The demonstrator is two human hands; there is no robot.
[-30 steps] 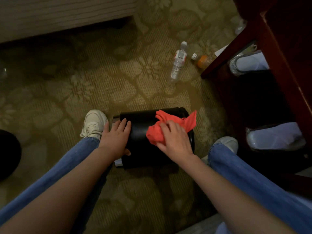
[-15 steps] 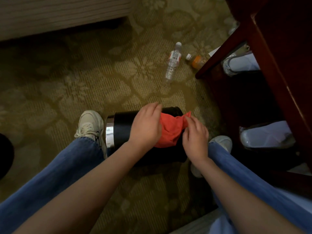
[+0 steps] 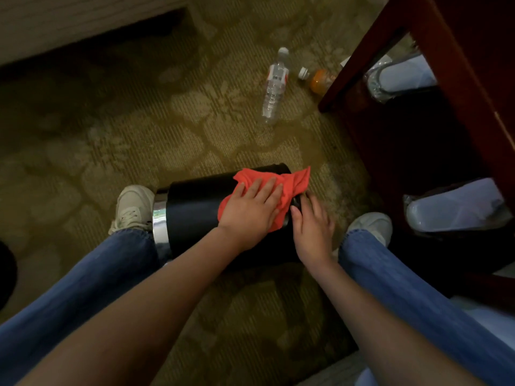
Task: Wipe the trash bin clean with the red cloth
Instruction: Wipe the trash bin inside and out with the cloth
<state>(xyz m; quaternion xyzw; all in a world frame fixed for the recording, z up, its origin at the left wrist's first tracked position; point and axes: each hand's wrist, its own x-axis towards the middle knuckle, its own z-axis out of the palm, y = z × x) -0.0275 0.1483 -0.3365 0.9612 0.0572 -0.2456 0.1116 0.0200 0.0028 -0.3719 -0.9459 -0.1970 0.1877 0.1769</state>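
Note:
A black cylindrical trash bin (image 3: 192,213) with a chrome rim lies on its side on the carpet between my feet. The red cloth (image 3: 295,179) is spread over the top right part of the bin. My left hand (image 3: 250,210) lies flat on the cloth, fingers together, pressing it onto the bin's side. My right hand (image 3: 312,227) is curled around the bin's right end, just below the cloth's bunched corner. The bin's near side is hidden under my forearms.
A clear water bottle (image 3: 274,87) and an orange bottle (image 3: 320,79) lie on the patterned carpet beyond the bin. Dark wooden furniture (image 3: 362,51) stands at the right with bagged white slippers (image 3: 451,207) under it. My white shoes (image 3: 133,207) flank the bin.
The cloth has gone from my right hand to my left, which moved right across the bin onto it. My right hand dropped to the bin's right end.

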